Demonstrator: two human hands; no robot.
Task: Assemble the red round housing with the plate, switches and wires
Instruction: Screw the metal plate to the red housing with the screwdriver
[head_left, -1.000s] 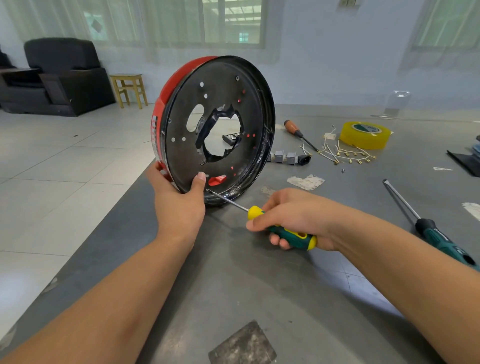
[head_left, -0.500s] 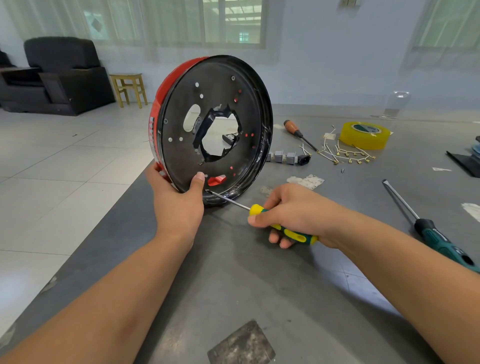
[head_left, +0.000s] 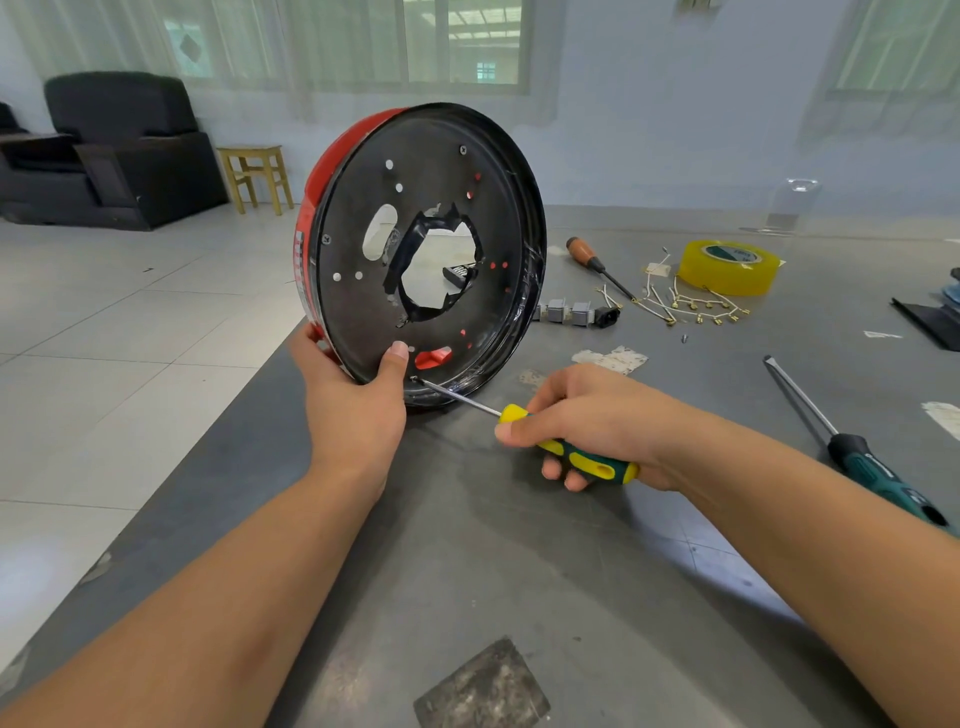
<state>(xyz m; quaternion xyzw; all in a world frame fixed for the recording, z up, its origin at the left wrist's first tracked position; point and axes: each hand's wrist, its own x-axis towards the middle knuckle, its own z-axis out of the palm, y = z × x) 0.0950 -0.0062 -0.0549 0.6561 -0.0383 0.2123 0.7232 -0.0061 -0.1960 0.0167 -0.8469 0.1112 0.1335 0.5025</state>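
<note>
Standing on its edge at the near-left corner of the grey table (head_left: 597, 597), the red housing (head_left: 332, 171) has its black plate (head_left: 431, 208) turned toward the person. Head view, the only one. Housing tilts slightly back; its lower rim touches the table.

Left hand (head_left: 353, 410) grips the lower-left rim: thumb lies over the plate face, fingers wrap behind onto the red side. Right hand (head_left: 587, 421) sits just right of and below the housing, fingers curled round the yellow-green handle of a screwdriver (head_left: 524, 431). Shaft runs up and left from that hand; tip meets the plate at its bottom edge, just beside the left thumb. Whether the tip sits in a screw head is too small to tell.

Plate details: large jagged central hole, oval slot to its left, scattered small holes, a screw head near the top and another at left.

Right of the housing, on the table: grey switches (head_left: 569, 313) touching a black socket (head_left: 606, 316); wires (head_left: 691, 306) with brass terminals beyond them; orange-handled screwdriver (head_left: 597, 265); yellow tape roll (head_left: 730, 267). Well apart, at far right, a teal-handled screwdriver (head_left: 852, 447).

Background: black armchair (head_left: 119, 150), wooden stool (head_left: 254, 176), tiled floor.
</note>
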